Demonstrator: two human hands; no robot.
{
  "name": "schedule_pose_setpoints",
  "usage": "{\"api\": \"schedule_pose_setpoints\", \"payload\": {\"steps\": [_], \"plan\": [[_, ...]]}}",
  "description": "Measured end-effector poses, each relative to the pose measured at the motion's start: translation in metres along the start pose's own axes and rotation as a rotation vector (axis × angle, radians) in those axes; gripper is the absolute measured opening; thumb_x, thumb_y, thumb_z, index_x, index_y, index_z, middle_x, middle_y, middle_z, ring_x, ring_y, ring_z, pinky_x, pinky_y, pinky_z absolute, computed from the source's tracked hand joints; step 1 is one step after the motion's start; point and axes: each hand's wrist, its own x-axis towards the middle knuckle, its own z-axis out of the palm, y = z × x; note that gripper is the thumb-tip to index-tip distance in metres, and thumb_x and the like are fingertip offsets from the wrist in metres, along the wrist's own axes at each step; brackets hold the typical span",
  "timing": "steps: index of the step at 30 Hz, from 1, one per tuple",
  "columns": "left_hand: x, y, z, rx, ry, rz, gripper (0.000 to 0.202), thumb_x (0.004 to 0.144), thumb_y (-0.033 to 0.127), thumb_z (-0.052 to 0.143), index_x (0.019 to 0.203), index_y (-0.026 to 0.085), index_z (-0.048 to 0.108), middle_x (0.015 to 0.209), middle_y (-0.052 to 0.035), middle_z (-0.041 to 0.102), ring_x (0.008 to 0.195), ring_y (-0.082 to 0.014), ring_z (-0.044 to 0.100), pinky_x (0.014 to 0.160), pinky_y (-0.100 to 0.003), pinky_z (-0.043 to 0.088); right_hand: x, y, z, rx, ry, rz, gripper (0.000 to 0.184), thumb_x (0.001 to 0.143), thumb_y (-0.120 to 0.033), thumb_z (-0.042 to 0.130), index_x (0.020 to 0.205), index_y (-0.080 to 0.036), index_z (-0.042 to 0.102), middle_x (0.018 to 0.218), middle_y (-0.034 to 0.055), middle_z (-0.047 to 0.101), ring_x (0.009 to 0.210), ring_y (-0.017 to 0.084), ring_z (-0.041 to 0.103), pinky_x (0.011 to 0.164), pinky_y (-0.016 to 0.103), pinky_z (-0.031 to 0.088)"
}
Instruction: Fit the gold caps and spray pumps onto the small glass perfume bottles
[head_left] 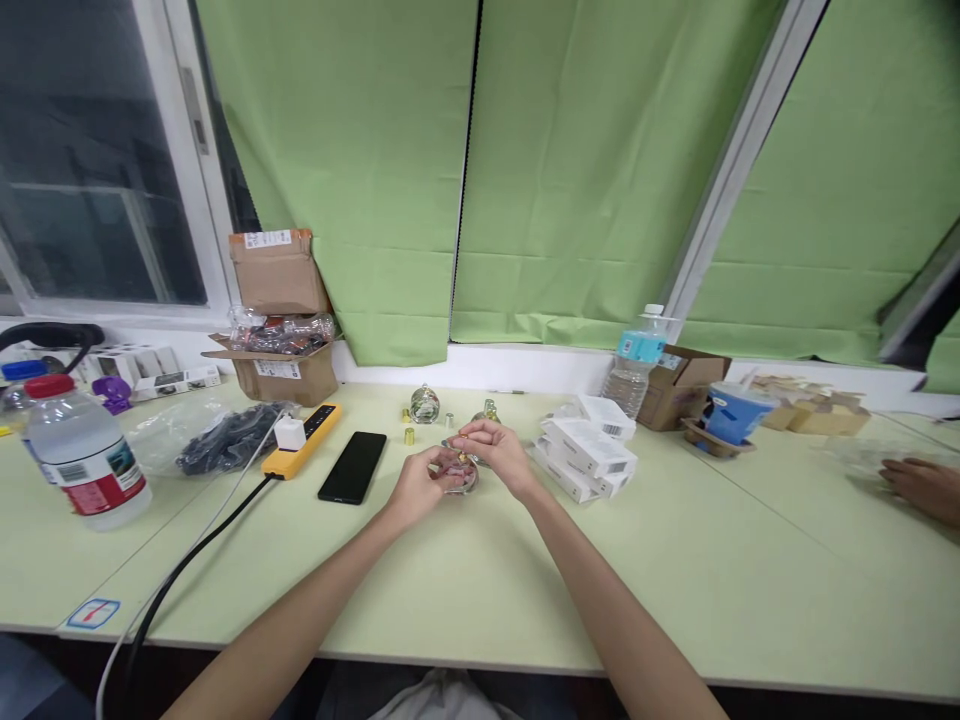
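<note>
Two grips clamped on round glass bottle point(464, 478), left hand point(420, 490), right hand point(496, 450) atop.

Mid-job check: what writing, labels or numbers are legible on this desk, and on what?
No text is legible.
Table-edge sticker: red mark, unclear.
Red bottle label, blue bottle label: blurred.
Cardboard box labels, white box barcodes: too small.
The small glass bottle in left hand and right hand: no print seen.

Glass piece point(466, 480) half-hidden between left hand point(420, 488) and right hand point(496, 450) — co-worker's hand point(926, 487) cut off at right edge
</note>
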Motion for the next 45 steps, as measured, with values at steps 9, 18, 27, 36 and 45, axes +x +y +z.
{"api": "schedule_pose_setpoints", "payload": {"steps": [9, 18, 27, 36, 45], "plan": [[0.009, -0.008, -0.007, 0.053, 0.006, 0.035, 0.03, 0.073, 0.028, 0.071, 0.101, 0.018, 0.068, 0.093, -0.0056, 0.07, 0.088, -0.0201, 0.064, 0.072, -0.028, 0.052, 0.005, 0.018, 0.005, 0.011, 0.064, 0.001, 0.043, 0.058, -0.044, 0.084, 0.084, -0.018, 0.063, 0.086, 0.0084, 0.076, 0.076, 0.023, 0.072, 0.069, 0.034, 0.056], [0.007, -0.005, -0.004, 0.067, -0.005, 0.055, 0.03, 0.074, 0.028, 0.07, 0.102, 0.018, 0.067, 0.093, -0.0051, 0.07, 0.09, -0.0207, 0.064, 0.069, -0.027, 0.05, 0.003, 0.016, 0.009, 0.023, 0.099, -0.016, 0.041, 0.058, -0.045, 0.085, 0.083, -0.02, 0.064, 0.085, 0.0077, 0.077, 0.079, 0.026, 0.073, 0.068, 0.036, 0.058], [0.007, -0.007, -0.003, 0.072, -0.003, 0.067, 0.034, 0.074, 0.023, 0.068, 0.107, 0.019, 0.067, 0.098, -0.0055, 0.071, 0.091, -0.0205, 0.064, 0.074, -0.029, 0.051, 0.004, 0.021, 0.009, 0.002, 0.053, -0.021, 0.038, 0.059, -0.042, 0.085, 0.08, -0.019, 0.063, 0.089, 0.0082, 0.075, 0.08, 0.024, 0.072, 0.069, 0.035, 0.058], [0.008, -0.009, -0.003, 0.082, -0.02, 0.063, 0.028, 0.074, 0.028, 0.069, 0.101, 0.019, 0.068, 0.094, -0.0048, 0.07, 0.089, -0.0203, 0.064, 0.074, -0.029, 0.05, 0.003, 0.021, 0.004, -0.117, 0.044, -0.108, 0.033, 0.063, -0.042, 0.083, 0.078, -0.019, 0.064, 0.08, 0.0052, 0.071, 0.073, 0.021, 0.069, 0.064, 0.032, 0.056], [0.007, -0.007, -0.002, 0.077, -0.024, 0.091, 0.026, 0.075, 0.029, 0.068, 0.099, 0.02, 0.067, 0.095, -0.0041, 0.069, 0.089, -0.0192, 0.062, 0.074, -0.028, 0.049, -0.003, 0.007, 0.0, -0.337, 0.028, -0.21, 0.026, 0.071, -0.042, 0.078, 0.078, -0.02, 0.066, 0.078, 0.0036, 0.069, 0.071, 0.019, 0.066, 0.064, 0.03, 0.053]]}}
